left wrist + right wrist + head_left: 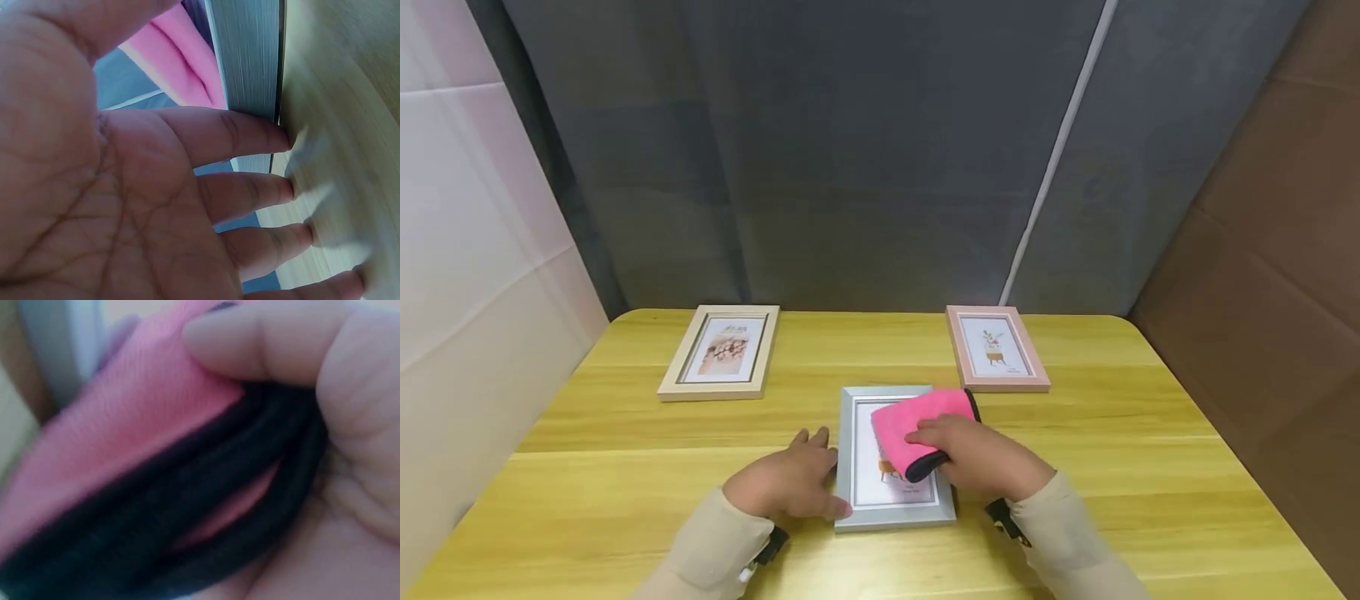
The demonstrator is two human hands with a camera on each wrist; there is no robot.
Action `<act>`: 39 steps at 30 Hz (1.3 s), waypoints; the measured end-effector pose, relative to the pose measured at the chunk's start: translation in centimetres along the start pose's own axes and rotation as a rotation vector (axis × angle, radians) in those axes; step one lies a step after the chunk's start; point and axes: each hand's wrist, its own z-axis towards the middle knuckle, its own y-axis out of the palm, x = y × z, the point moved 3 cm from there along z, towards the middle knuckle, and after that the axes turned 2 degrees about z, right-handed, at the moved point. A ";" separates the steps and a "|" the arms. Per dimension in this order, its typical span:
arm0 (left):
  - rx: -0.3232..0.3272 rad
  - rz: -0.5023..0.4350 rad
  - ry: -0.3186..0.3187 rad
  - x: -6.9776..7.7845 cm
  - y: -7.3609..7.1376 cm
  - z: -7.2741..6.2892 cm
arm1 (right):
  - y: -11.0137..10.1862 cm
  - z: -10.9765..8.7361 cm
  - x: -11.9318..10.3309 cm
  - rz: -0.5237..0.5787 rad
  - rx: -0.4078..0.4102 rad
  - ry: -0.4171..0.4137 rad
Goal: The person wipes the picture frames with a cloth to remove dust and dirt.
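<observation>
A silver-grey picture frame (844, 450) lies face up near the front of the table. My right hand (988, 454) grips a folded pink cloth (902, 425) with black edging, which lies over the upper right of the frame and hides part of its picture. In the right wrist view, the thumb presses on the folded layers of cloth (137, 425). My left hand (793, 479) is at the frame's left side, thumb on the lower left corner. Its fingers are spread and fairly straight, tips on the tabletop beside the frame's edge (250, 62) in the left wrist view.
A cream picture frame (765, 354) lies at the back left of the wooden table (617, 483), and a pink picture frame (1036, 358) at the back right. A grey curtain (850, 167) hangs behind, with white fabric (482, 250) to the left and brown fabric (1277, 275) to the right.
</observation>
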 end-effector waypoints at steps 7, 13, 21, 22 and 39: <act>0.000 -0.013 -0.012 -0.5 0.1 -0.4 | 1.7 -3.4 -3.3 -0.143 -0.080 -0.199; 0.010 0.005 -0.003 -0.6 0.0 -0.6 | 2.5 -2.4 -3.5 -0.186 0.019 -0.143; 0.000 0.020 0.010 -0.1 0.0 -0.3 | 1.5 2.0 -0.2 -0.085 0.054 0.080; -0.003 0.025 0.010 -0.1 0.0 -0.3 | 1.4 2.5 0.1 -0.066 0.051 0.105; -0.016 0.019 0.006 -0.1 0.1 0.1 | 0.9 -2.6 -2.5 -0.100 -0.044 -0.175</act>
